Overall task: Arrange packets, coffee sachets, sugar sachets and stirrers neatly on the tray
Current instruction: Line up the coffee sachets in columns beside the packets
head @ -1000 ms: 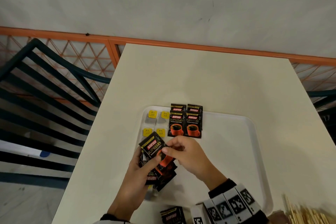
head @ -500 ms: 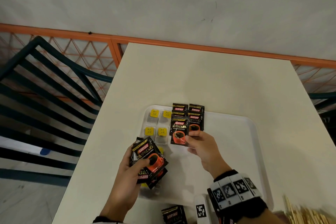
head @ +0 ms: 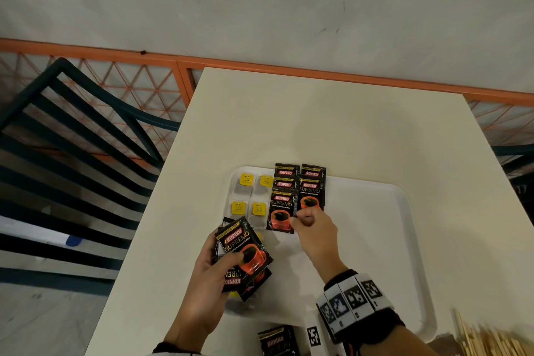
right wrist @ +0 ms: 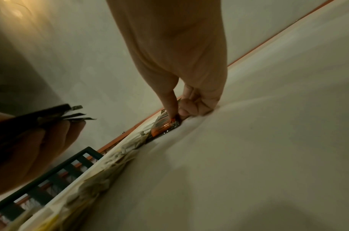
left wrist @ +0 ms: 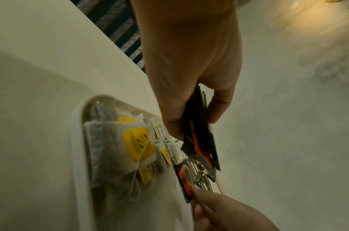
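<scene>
glossy foil-like coffee sachets point(head: 281, 209) lie on a smooth white plastic-looking tray point(head: 375, 240), with matt, papery tea bags point(head: 245, 195) at its 10 o'clock corner and pale wooden stirrers point(head: 491, 341) at 5 o'clock.

left hand point(head: 215, 274) curled, thumb clamped on top; right hand point(head: 313, 230) pinching, knuckles down.

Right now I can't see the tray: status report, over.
Left hand grips coffee sachet stack. Right hand pinches a sachet, laying it on the tray beside tea bags. Nothing in the way.
</scene>
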